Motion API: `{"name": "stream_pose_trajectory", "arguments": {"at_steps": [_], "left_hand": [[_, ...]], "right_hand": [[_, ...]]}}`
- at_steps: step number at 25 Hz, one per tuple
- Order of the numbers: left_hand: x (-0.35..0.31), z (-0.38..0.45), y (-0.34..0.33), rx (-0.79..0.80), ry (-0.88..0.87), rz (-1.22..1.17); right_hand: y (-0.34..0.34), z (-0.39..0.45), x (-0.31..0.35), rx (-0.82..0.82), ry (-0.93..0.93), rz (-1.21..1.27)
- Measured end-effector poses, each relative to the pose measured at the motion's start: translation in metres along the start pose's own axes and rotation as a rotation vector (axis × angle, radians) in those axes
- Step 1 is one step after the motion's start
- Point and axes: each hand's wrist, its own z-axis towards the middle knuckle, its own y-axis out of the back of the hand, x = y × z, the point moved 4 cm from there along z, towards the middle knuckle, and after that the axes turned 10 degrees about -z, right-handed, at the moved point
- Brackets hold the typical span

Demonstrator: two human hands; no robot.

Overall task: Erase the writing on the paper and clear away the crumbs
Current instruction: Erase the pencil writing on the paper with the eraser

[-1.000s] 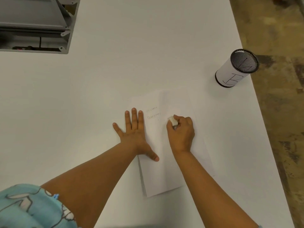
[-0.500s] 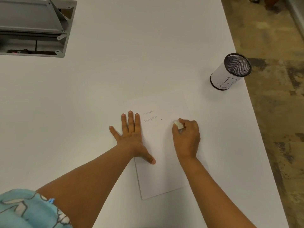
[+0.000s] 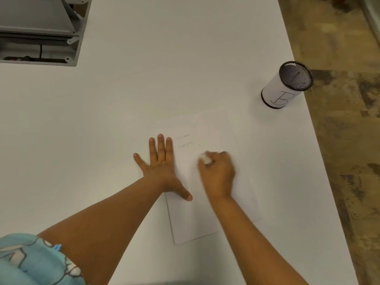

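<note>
A white sheet of paper [image 3: 205, 219] lies on the white table [image 3: 144, 89]. Two faint pencil words [image 3: 185, 141] sit near its upper left. My left hand [image 3: 161, 163] lies flat, fingers spread, on the paper's left edge, pinning it down. My right hand [image 3: 219, 173] is closed around a white eraser [image 3: 205, 158], whose tip pokes out just below and right of the words, on the paper. The right hand is motion-blurred. A few tiny dark specks [image 3: 202, 145] lie right of the lower word.
A mesh pen cup [image 3: 285, 85] wrapped in white paper marked "B" stands at the table's right edge. A grey metal frame with an opening [image 3: 41, 33] sits at the far left corner. The floor [image 3: 345, 140] runs along the right.
My right hand with the eraser has shifted slightly left and back toward the words, in a rubbing motion. The left hand stays flat on the paper. The head view has drifted.
</note>
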Motion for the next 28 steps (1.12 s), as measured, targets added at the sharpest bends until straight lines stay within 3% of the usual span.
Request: {"name": "stream_pose_trajectory", "arguments": {"at_steps": [3, 8, 13, 18, 23, 28], "left_hand": [[0.001, 0.0, 0.0, -0.014, 0.015, 0.005], [0.002, 0.0, 0.0, 0.001, -0.004, 0.007], [0.001, 0.001, -0.001, -0.017, 0.018, 0.021], [0.001, -0.001, 0.0, -0.001, 0.003, 0.015], [0.002, 0.002, -0.003, -0.059, 0.003, 0.008], [0.005, 0.001, -0.001, -0.024, -0.023, 0.017]], "right_hand": [[-0.014, -0.025, 0.013, 0.112, 0.187, -0.029], [0.01, 0.021, -0.01, -0.062, -0.066, -0.025], [-0.016, -0.022, 0.014, 0.147, 0.244, -0.039], [0.002, 0.028, 0.003, 0.001, 0.038, -0.047], [-0.023, -0.028, 0.024, 0.218, 0.336, -0.02], [-0.014, 0.025, 0.023, 0.091, 0.102, -0.025]]}}
